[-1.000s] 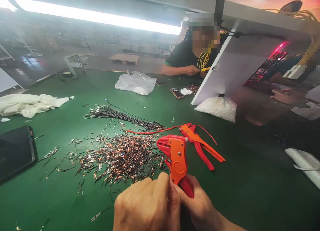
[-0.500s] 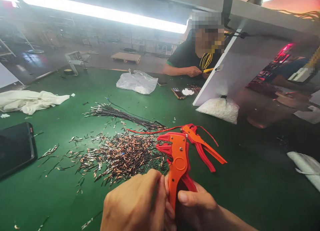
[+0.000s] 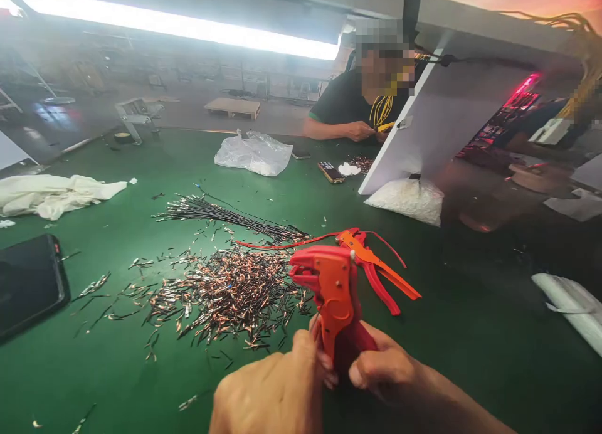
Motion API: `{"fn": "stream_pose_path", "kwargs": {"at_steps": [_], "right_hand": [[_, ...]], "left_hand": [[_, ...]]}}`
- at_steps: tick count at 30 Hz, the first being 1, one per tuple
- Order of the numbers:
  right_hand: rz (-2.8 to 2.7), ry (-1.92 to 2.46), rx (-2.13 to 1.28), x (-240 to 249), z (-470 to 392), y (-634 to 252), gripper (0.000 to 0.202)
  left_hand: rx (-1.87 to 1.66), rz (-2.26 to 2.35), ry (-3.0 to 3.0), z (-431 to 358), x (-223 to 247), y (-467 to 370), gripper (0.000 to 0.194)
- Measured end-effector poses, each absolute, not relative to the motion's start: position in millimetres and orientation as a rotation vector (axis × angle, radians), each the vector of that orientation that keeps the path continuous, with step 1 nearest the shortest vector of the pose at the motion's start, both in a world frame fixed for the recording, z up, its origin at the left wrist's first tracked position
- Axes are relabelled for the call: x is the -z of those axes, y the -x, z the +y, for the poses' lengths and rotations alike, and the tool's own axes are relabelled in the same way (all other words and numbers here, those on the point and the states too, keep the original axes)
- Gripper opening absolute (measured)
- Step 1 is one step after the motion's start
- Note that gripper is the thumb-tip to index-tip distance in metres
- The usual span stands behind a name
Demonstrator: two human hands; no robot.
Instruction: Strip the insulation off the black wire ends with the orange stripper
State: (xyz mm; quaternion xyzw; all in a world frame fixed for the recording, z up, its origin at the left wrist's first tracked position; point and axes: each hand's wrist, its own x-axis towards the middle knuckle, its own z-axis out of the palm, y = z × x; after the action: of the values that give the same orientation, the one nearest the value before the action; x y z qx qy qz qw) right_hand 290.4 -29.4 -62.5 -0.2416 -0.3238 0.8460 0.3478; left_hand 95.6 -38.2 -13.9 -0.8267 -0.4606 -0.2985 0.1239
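Note:
My right hand (image 3: 383, 365) is wrapped round the handles of an orange and red wire stripper (image 3: 336, 296), whose jaws point left over the edge of a scrap heap. Close against the tool's lower part, my left hand (image 3: 275, 390) is closed, back of the hand towards me. A thin dark wire (image 3: 318, 320) runs from its fingers up beside the stripper; the fingertips are partly hidden. Left of this hand shows a silvery wire end (image 3: 188, 403); I cannot tell whether it belongs to the held wire. A second wire stripper (image 3: 376, 264) lies just behind.
A heap of black and copper wire scraps (image 3: 230, 296) covers the middle of the green table (image 3: 117, 377). Behind it lies a bundle of black wires (image 3: 226, 216). A phone (image 3: 31, 283) is at left, a plastic bag (image 3: 254, 153) farther back. Across the table, a person (image 3: 348, 105) handles yellow wires.
The stripper in my right hand has turned slightly, and its jaws look closer together. My left hand has moved right and down a little. The silvery wire end has shifted right.

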Motion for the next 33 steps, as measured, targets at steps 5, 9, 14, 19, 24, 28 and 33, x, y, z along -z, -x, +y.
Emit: {"fn": "stream_pose_path", "kwargs": {"at_steps": [5,9,14,19,24,28,33], "right_hand": [[-0.692,0.477,-2.471,52.6,-30.9,-294.6,0.061],[-0.704,0.602,-2.226,38.2,-27.8,-301.6,0.053],[-0.596,0.450,-2.064,31.4,-17.3,-311.2,0.048],[-0.579,0.329,-2.287,46.8,-21.1,-297.8,0.051],[-0.559,0.329,-2.380,56.3,-29.2,-289.2,0.052],[-0.565,0.336,-2.358,59.7,-30.0,-287.5,0.049],[-0.669,0.547,-2.054,50.2,-29.4,-279.7,0.033]], "left_hand": [[0.900,-1.342,2.235,-29.5,14.7,-92.3,0.024],[0.831,-1.405,2.102,-23.5,4.7,-76.3,0.026],[0.964,-1.809,2.023,-16.8,2.4,-58.8,0.012],[1.342,-1.756,2.398,-13.5,11.6,-76.3,0.011],[1.466,-1.784,2.381,-14.7,10.0,-74.6,0.009],[1.481,-1.799,2.349,-15.6,8.5,-69.2,0.009],[1.444,-1.708,2.461,-17.7,15.1,-74.0,0.012]]}}
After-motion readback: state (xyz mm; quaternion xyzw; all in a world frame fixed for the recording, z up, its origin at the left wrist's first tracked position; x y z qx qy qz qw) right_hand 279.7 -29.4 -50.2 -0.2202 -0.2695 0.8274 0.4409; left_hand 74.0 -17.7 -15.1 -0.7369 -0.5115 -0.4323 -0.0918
